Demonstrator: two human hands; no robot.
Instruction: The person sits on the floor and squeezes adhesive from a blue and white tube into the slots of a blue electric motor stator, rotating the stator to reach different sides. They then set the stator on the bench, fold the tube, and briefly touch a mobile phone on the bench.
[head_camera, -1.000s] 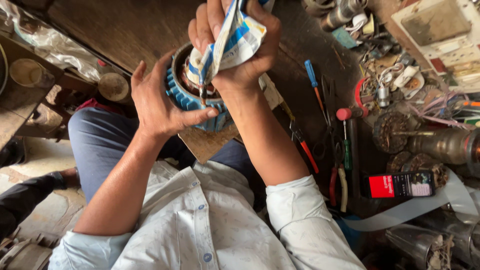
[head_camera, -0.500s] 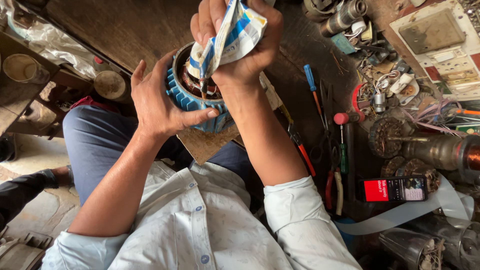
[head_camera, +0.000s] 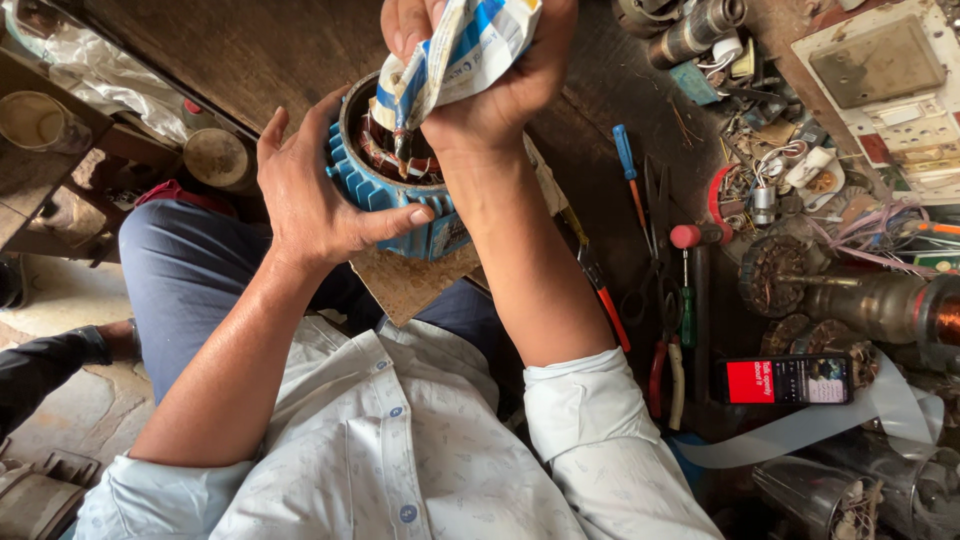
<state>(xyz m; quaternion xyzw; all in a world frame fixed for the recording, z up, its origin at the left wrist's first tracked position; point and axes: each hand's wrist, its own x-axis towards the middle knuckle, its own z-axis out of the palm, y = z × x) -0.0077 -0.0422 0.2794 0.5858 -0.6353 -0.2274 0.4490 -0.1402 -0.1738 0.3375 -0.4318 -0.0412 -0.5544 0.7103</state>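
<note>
gripping one stator (head_camera: 385, 190), one packet (head_camera: 455, 55)

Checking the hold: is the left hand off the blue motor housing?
No: the left hand wraps the blue finned motor housing, thumb pressed across its side.

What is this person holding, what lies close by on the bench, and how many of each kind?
Blue ribbed motor shell, held by the left hand: 1
White and blue packet, held in the right hand: 1
Blue-handled screwdriver: 1
Phone: 1
Total: 4
</note>
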